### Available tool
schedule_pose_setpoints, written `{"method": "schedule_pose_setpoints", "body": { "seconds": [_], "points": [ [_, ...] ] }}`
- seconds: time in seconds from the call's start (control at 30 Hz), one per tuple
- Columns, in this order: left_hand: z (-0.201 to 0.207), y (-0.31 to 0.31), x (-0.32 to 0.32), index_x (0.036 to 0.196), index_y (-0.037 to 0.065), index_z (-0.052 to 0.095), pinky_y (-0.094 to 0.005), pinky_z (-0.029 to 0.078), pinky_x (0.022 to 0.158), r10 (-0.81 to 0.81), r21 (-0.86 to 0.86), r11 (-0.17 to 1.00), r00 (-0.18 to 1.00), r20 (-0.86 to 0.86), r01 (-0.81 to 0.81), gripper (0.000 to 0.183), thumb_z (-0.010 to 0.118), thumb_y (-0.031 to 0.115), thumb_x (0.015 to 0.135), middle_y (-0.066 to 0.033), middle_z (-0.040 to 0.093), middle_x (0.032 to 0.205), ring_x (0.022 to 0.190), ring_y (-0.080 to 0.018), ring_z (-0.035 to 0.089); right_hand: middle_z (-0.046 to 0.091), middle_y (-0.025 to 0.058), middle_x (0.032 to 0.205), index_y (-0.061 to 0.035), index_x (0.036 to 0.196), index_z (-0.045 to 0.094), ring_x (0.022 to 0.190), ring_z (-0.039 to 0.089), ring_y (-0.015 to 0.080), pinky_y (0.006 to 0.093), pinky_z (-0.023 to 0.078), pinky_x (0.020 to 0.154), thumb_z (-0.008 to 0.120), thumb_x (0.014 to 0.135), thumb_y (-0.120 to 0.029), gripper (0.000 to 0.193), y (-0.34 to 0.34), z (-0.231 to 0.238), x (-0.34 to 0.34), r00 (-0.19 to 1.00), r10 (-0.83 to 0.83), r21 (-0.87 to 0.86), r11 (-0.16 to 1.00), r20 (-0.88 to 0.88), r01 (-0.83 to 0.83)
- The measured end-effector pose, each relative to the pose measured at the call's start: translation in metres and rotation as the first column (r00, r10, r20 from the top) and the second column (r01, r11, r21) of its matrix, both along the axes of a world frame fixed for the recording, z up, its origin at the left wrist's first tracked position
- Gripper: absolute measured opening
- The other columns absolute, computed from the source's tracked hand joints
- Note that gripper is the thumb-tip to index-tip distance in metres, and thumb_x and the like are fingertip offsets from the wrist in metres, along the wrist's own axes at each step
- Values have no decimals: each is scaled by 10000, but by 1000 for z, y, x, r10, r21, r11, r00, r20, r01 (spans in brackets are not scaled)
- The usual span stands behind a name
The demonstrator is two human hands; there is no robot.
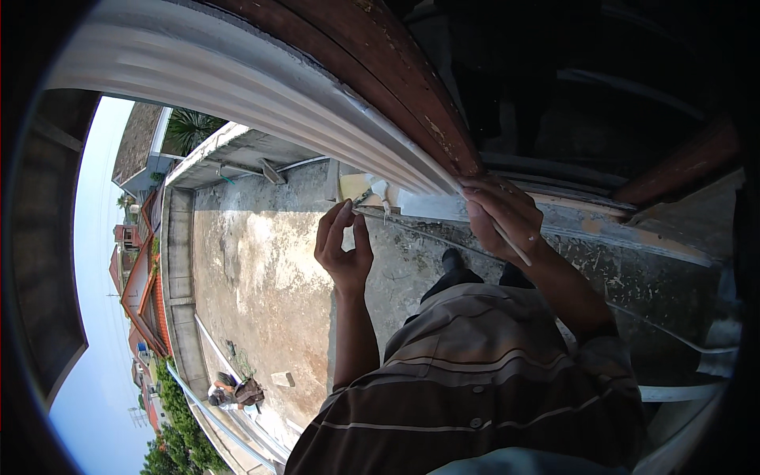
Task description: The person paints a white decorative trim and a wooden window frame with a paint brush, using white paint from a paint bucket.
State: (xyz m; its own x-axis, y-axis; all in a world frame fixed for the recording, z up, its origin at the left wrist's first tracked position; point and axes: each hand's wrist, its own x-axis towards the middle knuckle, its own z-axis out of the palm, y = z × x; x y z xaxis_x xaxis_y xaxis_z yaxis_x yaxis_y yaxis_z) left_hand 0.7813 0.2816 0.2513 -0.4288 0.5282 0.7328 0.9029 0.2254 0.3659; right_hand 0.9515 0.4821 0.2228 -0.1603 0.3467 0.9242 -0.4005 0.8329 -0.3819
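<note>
My right hand point(507, 218) is closed round a thin pale stick point(513, 244), whose lower end sticks out below my palm. The stick's other end is hidden by my fingers, so its kind is unclear. Those fingers lie against the corner where the ridged white moulding point(317, 119) meets the reddish-brown wooden frame point(419, 87). To the left, my left hand point(344, 245) is raised with bent fingers. A gap shows between thumb and forefinger, and nothing visible is held. Behind its fingertips are a yellowish board point(354, 187) and some small objects too unclear to name.
Dark glass point(507, 87) fills the upper right. A worn concrete floor point(261, 277) spreads below, bounded by a low grey wall point(181, 245). Another person point(229, 393) crouches at the lower left, near a pale block point(283, 379). A thin rod point(435, 237) lies near my feet.
</note>
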Motion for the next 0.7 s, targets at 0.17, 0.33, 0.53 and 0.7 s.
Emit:
{"method": "schedule_pose_setpoints", "body": {
  "seconds": [0.17,0.33,0.53,0.7],
  "points": [
    [4,5,2,1136,-24,705,-316,553,699,-21,-36,999,998,-53,19,273,699,-62,866,-160,711,1037,782,-196,678,728,263,986,110,991,674,903,749,362,409,615,797,664,883,68,115,4,14,-4,999,47,-38,998,-10,-48],
    [0,-3,-1,1133,-20,706,-324,555,699,-21,-58,998,997,-72,17,253,695,-38,881,-160,710,1051,772,-202,680,740,229,974,96,991,698,898,754,326,384,613,802,687,852,79,141,1,-24,19,994,55,-112,993,90,-44],
    [-3,-9,-4,1141,-11,707,-339,554,704,-2,-77,997,998,-66,-3,255,703,-14,886,-161,712,1052,779,-211,685,743,209,972,88,989,702,874,757,304,358,614,774,700,862,48,133,-4,-13,17,989,79,-238,970,129,-46],
    [0,-5,0,1139,3,725,-335,550,741,34,-44,998,998,-47,-36,252,710,25,888,-110,714,965,770,-188,671,738,219,1058,73,1061,705,884,752,243,314,619,752,661,925,5,159,-6,22,2,997,72,-217,974,30,-64]
  ]
}}
